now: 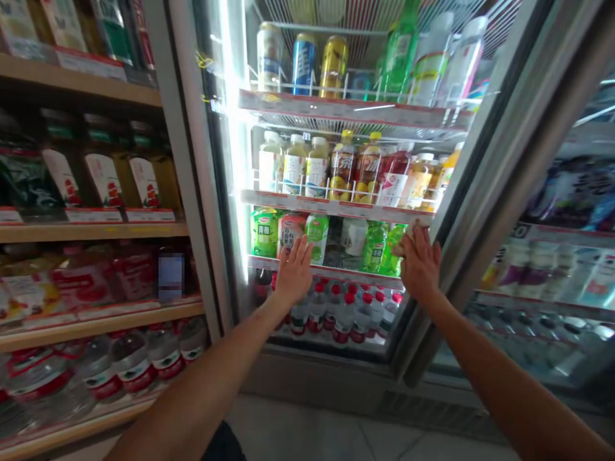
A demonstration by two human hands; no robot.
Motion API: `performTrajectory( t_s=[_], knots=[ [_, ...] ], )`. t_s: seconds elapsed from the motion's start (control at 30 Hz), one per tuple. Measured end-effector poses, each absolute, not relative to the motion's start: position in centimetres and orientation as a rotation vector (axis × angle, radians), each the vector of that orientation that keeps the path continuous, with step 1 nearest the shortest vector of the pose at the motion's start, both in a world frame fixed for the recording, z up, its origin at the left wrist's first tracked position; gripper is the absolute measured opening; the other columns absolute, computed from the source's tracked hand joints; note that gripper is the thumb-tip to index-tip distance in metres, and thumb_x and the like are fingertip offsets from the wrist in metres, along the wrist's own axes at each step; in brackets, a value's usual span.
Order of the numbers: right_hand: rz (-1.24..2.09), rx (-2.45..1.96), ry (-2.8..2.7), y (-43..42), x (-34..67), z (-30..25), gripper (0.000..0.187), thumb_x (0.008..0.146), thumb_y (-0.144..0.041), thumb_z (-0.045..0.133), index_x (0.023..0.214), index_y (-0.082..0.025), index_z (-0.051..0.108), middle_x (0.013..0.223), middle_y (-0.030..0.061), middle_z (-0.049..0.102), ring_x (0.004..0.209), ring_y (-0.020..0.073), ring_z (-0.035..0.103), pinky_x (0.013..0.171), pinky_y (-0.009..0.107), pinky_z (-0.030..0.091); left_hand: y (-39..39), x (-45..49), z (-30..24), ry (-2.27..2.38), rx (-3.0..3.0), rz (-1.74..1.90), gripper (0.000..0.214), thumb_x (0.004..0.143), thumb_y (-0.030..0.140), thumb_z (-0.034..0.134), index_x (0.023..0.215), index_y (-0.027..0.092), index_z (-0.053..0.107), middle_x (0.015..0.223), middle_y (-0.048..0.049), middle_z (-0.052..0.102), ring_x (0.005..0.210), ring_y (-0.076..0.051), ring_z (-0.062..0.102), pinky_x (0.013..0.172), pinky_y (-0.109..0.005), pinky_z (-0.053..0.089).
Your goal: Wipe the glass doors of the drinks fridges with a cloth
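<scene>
My left hand (294, 274) is stretched out with its fingers apart in front of the third shelf of a lit drinks cooler (317, 358). Its fingertips overlap a dark-red labelled bottle (291, 232) and lie close to a green-and-white bottle (317, 234); I cannot tell whether they touch. My right hand (421, 266) is near the right edge of the same shelf, beside the cooler's metal frame (461, 256). Its fingers are slightly bent and apart, with nothing visible in them. Green bottles (375, 246) stand just left of it.
Above are shelves of tea and juice bottles (343, 165) and cans (334, 65). Red-capped bottles (344, 317) fill the bottom. Wooden shelves (96, 232) with drinks stand left; another cooler (552, 307) stands right. Grey floor tiles (331, 435) show below.
</scene>
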State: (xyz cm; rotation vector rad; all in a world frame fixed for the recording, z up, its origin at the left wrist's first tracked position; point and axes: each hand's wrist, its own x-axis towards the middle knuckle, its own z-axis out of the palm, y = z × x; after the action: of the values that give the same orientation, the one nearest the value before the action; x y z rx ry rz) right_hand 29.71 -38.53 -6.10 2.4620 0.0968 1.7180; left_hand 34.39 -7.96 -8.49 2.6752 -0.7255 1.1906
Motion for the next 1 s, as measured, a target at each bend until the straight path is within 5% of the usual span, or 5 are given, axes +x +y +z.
performTrajectory(
  t_s=[0.13,0.33,0.6,0.83,1.0],
  knots=[
    [1.809,2.449,-0.011,-38.3,30.3,-3.9,0.055,0.083,-0.018,0.042,0.138,-0.019,0.038,0.150,0.0129,0.027,0.138,0.0280,0.023,0.110,0.052,0.021,-8.1,34.6,-8.7,-0.726,2.651,1.217,0.071,0.075,0.018,0.044,0.142,0.009,0.025,0.151,-0.0143,0.020,0.141,-0.026,0.015,0.111,-0.051,0.017],
    [1.631,2.473,0.143,-37.8,29.0,-10.0,0.058,0.082,-0.011,0.040,0.139,-0.021,0.035,0.146,0.0110,0.037,0.138,0.0226,0.026,0.110,0.050,0.023,-8.0,34.8,-8.8,-0.718,2.662,1.238,0.071,0.074,0.019,0.046,0.142,0.010,0.026,0.151,-0.0144,0.021,0.140,-0.027,0.017,0.112,-0.051,0.017],
    [1.820,2.434,-0.043,-38.9,30.4,-2.7,0.055,0.084,-0.016,0.041,0.138,-0.020,0.036,0.149,0.0106,0.029,0.140,0.0249,0.020,0.109,0.051,0.024,-7.9,34.9,-8.9,-0.721,2.617,1.321,0.071,0.075,0.020,0.048,0.142,0.010,0.027,0.149,-0.0154,0.024,0.139,-0.028,0.021,0.112,-0.051,0.019],
    [1.726,2.444,0.050,-38.8,28.5,-10.4,0.058,0.082,-0.008,0.038,0.139,-0.021,0.035,0.146,0.0108,0.036,0.139,0.0216,0.024,0.109,0.048,0.027,-8.0,34.7,-8.8,-0.717,2.620,1.322,0.067,0.076,0.020,0.047,0.140,0.009,0.031,0.149,-0.0156,0.026,0.138,-0.028,0.024,0.111,-0.051,0.022],
    [1.784,2.440,-0.047,-39.1,29.7,-5.7,0.054,0.086,-0.015,0.038,0.139,-0.021,0.034,0.149,0.0104,0.031,0.140,0.0223,0.021,0.110,0.049,0.024,-7.9,34.7,-8.8,-0.702,2.644,1.319,0.063,0.077,0.019,0.045,0.138,0.007,0.034,0.149,-0.0161,0.026,0.138,-0.028,0.023,0.110,-0.051,0.024]
  ],
)
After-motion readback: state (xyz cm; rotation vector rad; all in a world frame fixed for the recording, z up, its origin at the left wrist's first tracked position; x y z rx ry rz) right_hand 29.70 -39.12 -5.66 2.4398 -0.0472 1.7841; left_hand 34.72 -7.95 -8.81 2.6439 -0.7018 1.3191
